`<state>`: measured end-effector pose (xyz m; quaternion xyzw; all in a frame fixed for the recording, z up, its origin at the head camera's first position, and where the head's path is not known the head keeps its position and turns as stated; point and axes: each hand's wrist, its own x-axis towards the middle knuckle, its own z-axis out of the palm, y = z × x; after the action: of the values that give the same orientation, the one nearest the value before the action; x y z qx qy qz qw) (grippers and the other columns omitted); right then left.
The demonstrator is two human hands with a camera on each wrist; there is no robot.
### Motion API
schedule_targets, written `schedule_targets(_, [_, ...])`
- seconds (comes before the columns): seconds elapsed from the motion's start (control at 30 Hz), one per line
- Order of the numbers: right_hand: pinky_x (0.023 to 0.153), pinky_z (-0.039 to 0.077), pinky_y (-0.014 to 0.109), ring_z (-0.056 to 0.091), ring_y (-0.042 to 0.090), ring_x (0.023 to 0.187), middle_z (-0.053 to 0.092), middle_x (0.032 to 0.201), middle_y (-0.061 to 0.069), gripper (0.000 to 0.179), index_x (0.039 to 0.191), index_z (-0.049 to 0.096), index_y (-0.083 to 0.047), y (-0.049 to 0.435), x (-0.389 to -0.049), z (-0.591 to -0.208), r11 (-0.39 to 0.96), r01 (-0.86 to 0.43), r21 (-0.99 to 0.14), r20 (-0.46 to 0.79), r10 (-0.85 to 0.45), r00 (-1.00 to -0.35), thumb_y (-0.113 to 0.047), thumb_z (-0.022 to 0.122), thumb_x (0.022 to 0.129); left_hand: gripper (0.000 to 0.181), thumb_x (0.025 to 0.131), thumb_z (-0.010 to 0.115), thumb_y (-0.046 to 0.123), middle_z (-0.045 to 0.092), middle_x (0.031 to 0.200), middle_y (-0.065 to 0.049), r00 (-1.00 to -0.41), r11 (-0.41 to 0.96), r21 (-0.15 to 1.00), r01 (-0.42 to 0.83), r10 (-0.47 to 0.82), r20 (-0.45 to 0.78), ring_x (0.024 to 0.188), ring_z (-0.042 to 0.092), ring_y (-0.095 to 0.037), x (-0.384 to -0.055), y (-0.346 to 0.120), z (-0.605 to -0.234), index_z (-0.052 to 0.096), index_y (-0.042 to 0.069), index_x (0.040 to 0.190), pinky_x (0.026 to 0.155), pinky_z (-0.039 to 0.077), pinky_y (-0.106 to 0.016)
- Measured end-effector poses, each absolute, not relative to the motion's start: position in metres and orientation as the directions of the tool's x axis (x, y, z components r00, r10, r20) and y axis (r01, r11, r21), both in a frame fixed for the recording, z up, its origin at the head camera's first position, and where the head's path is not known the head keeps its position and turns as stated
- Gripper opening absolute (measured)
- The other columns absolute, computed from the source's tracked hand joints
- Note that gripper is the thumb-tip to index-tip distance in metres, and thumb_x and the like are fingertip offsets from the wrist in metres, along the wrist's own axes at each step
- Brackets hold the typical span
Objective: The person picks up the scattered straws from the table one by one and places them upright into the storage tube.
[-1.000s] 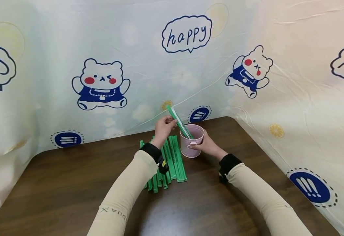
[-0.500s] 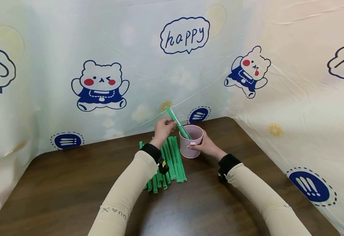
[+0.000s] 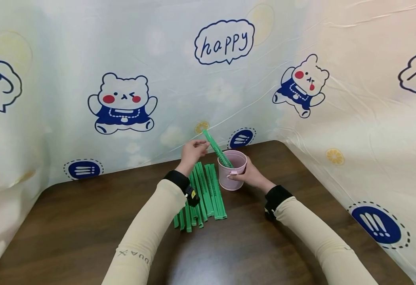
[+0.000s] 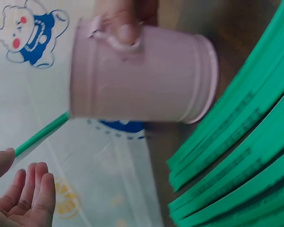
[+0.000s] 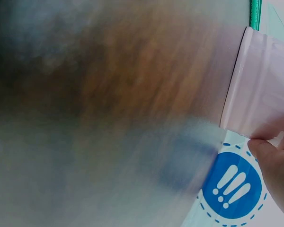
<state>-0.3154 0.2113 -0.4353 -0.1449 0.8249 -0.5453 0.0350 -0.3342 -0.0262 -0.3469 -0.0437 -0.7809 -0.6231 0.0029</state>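
Observation:
My right hand (image 3: 252,172) grips a small pink bucket (image 3: 229,180) standing on the table, its thumb at the small handle on the bucket's side. A long, thin green packet (image 3: 218,148) with printed text leans inside the bucket, its upper end sticking out past the rim toward the left. My left hand (image 3: 193,152) is just left of that packet. In the left wrist view the thumb (image 4: 1,163) is right at the packet's end, while the other fingers (image 4: 40,194) are spread away from it. Several more green packets (image 3: 208,194) lie side by side, left of the bucket.
The dark wooden table (image 3: 258,237) ends at a back edge just behind the bucket. A pale cloth (image 3: 172,79) printed with bears hangs behind and along both sides. My left forearm (image 3: 140,233) passes over part of the packets.
My left hand has loosened from the green packet and drawn back slightly to the left. The packets in the bucket now overlap as one strip. The right hand and bucket stay put.

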Motion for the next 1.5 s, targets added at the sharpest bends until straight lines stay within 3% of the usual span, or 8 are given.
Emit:
schedule_targets(0.47, [0.123, 0.035, 0.06, 0.04, 0.04, 0.142, 0.035, 0.156, 0.024, 0.097, 0.157, 0.017, -0.003, 0.213, -0.319, -0.432, 0.36, -0.199, -0.911, 0.098, -0.279, -0.955, -0.01, 0.082, 0.086, 0.043, 0.104, 0.061, 0.024, 0.067, 0.13, -0.027, -0.993, 0.394, 0.912, 0.116, 0.029, 0.114, 0.114, 0.068, -0.035, -0.343, -0.079, -0.313, 0.06, -0.001, 0.139, 0.102, 0.058, -0.042])
schedule_targets(0.7, [0.124, 0.033, 0.06, 0.039, 0.04, 0.143, 0.035, 0.156, 0.024, 0.098, 0.157, 0.016, -0.003, 0.214, -0.32, -0.429, 0.362, -0.186, -0.913, 0.086, -0.275, -0.958, -0.01, 0.082, 0.085, 0.047, 0.105, 0.058, 0.026, 0.064, 0.134, -0.029, -0.998, 0.48, 0.875, 0.055, 0.027, 0.048, 0.098, 0.068, -0.017, -0.341, -0.11, -0.319, 0.056, -0.002, 0.143, 0.103, 0.057, -0.041])
schedule_targets(0.9, [0.124, 0.034, 0.06, 0.04, 0.04, 0.143, 0.035, 0.157, 0.023, 0.098, 0.157, 0.017, -0.005, 0.213, -0.319, -0.429, 0.354, -0.178, -0.918, 0.082, -0.271, -0.959, -0.01, 0.082, 0.085, 0.046, 0.107, 0.054, 0.02, 0.061, 0.14, -0.028, -0.999, 0.538, 0.843, -0.014, 0.028, -0.035, 0.118, 0.066, -0.035, -0.339, -0.129, -0.329, 0.052, -0.003, 0.146, 0.099, 0.057, -0.035])
schedule_targets(1.03, [0.124, 0.035, 0.06, 0.04, 0.039, 0.143, 0.036, 0.157, 0.021, 0.098, 0.157, 0.017, -0.008, 0.212, -0.318, -0.43, 0.341, -0.181, -0.922, 0.086, -0.275, -0.958, -0.009, 0.083, 0.084, 0.043, 0.105, 0.054, 0.015, 0.062, 0.137, -0.03, -0.997, 0.573, 0.818, -0.054, 0.016, -0.077, 0.09, 0.07, -0.016, -0.34, -0.139, -0.339, 0.054, -0.007, 0.143, 0.078, 0.055, -0.018])
schedule_targets(1.13, [0.123, 0.036, 0.06, 0.04, 0.039, 0.142, 0.036, 0.156, 0.021, 0.098, 0.157, 0.017, -0.007, 0.212, -0.318, -0.431, 0.342, -0.183, -0.922, 0.087, -0.276, -0.957, -0.009, 0.083, 0.084, 0.042, 0.104, 0.055, 0.013, 0.062, 0.135, -0.031, -0.995, 0.599, 0.797, -0.079, 0.005, -0.103, 0.075, 0.063, -0.004, -0.34, -0.143, -0.348, 0.057, -0.008, 0.14, 0.071, 0.053, -0.016])
schedule_targets(1.27, [0.123, 0.035, 0.061, 0.04, 0.039, 0.143, 0.035, 0.157, 0.022, 0.098, 0.157, 0.016, -0.006, 0.212, -0.318, -0.432, 0.35, -0.182, -0.919, 0.083, -0.279, -0.957, -0.01, 0.082, 0.085, 0.039, 0.104, 0.055, 0.011, 0.061, 0.137, -0.032, -0.992, 0.636, 0.764, -0.104, -0.011, -0.126, 0.09, 0.071, -0.026, -0.34, -0.149, -0.365, 0.059, -0.009, 0.137, 0.086, 0.06, -0.035])
schedule_targets(1.33, [0.123, 0.035, 0.061, 0.04, 0.04, 0.143, 0.035, 0.157, 0.022, 0.098, 0.157, 0.017, -0.007, 0.211, -0.319, -0.433, 0.347, -0.183, -0.92, 0.084, -0.281, -0.956, -0.009, 0.082, 0.085, 0.037, 0.104, 0.055, 0.01, 0.064, 0.131, -0.031, -0.991, 0.65, 0.752, -0.111, -0.014, -0.135, 0.101, 0.07, -0.036, -0.34, -0.151, -0.375, 0.06, -0.01, 0.135, 0.091, 0.059, -0.043])
schedule_targets(1.5, [0.123, 0.036, 0.061, 0.04, 0.04, 0.143, 0.036, 0.157, 0.021, 0.098, 0.157, 0.017, -0.008, 0.21, -0.318, -0.434, 0.348, -0.177, -0.921, 0.077, -0.283, -0.956, -0.009, 0.082, 0.085, 0.032, 0.101, 0.057, 0.007, 0.074, 0.084, -0.017, -0.985, 0.66, 0.736, -0.154, -0.044, -0.166, 0.07, 0.069, -0.025, -0.341, -0.155, -0.396, 0.066, -0.012, 0.125, 0.065, 0.056, -0.027])
